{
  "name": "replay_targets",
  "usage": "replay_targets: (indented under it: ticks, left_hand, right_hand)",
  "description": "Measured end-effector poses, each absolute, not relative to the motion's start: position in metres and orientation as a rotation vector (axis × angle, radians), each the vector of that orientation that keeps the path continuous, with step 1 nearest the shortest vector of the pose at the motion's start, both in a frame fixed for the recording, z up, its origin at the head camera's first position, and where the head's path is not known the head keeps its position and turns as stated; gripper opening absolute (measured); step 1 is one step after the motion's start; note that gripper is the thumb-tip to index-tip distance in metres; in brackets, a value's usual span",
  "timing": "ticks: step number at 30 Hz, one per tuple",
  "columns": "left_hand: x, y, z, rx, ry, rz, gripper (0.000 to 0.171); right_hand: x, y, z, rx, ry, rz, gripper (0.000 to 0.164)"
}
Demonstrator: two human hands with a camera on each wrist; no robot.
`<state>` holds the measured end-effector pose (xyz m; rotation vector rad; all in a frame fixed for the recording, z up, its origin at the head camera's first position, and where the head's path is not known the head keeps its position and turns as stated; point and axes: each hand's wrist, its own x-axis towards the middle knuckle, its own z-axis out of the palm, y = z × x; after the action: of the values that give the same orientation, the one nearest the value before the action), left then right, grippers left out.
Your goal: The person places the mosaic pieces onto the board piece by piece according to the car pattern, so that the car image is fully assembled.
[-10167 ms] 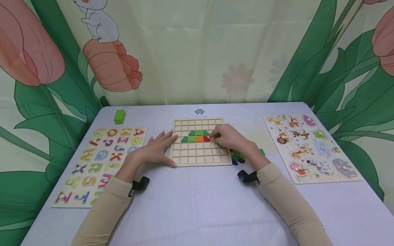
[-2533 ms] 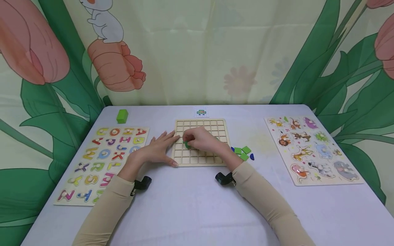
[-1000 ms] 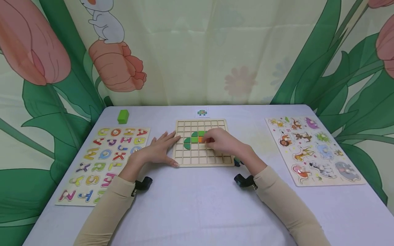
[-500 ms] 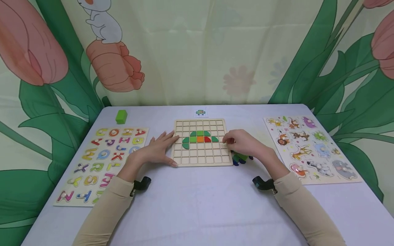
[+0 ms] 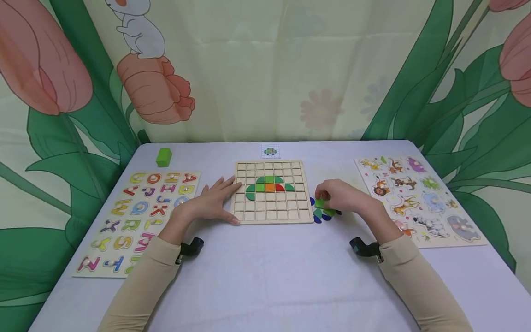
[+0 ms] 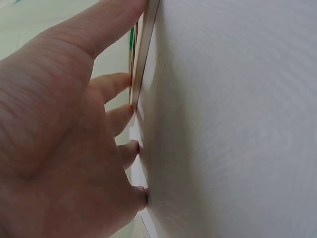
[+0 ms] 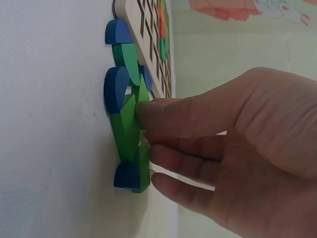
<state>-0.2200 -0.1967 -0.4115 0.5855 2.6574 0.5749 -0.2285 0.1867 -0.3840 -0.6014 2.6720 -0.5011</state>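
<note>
A wooden grid board lies mid-table with green, orange and red pieces in its cells. The orange square sits beside the red piece; dark green rounded pieces lie at the left end of the shape. My left hand has its fingers spread, thumb and fingertips at the board's left edge. Right of the board, my right hand pinches a green piece between thumb and fingers at a small pile. In the right wrist view that pile shows blue half-round pieces and green blocks.
A small printed pattern card lies behind the board. An alphabet puzzle is on the left, partly under the left forearm, with a green block behind it. An animal puzzle lies on the right, partly behind the right forearm.
My right hand has moved from the board to the pile on its right. Since the oldest frame, dark green pieces were added at the shape's lower left and right end. The left hand stays put.
</note>
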Motion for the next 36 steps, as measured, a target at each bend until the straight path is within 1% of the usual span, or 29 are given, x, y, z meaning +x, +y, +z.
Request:
replay_targets:
  ticks: [14,25,27,34,36]
  left_hand:
    - [-0.222,-0.196,-0.411,0.585,2.657,0.559,0.115]
    - [-0.220,-0.194,-0.415,0.583,2.658,0.563,0.114]
    - [-0.220,-0.194,-0.414,0.583,2.661,0.562,0.114]
    - [-0.220,-0.194,-0.414,0.575,2.663,0.570,0.115]
    - [-0.220,-0.194,-0.414,0.569,2.664,0.571,0.115]
  right_hand:
    - [-0.230,0.178,-0.388,-0.501,2.684,-0.521,0.009]
    - [-0.232,0.177,-0.390,-0.555,2.730,-0.696,0.013]
    - [-0.232,0.173,-0.388,-0.565,2.753,-0.736,0.015]
    - [-0.234,0.146,-0.385,-0.636,2.746,-0.812,0.008]
    - [-0.234,0.136,-0.386,-0.658,2.729,-0.833,0.009]
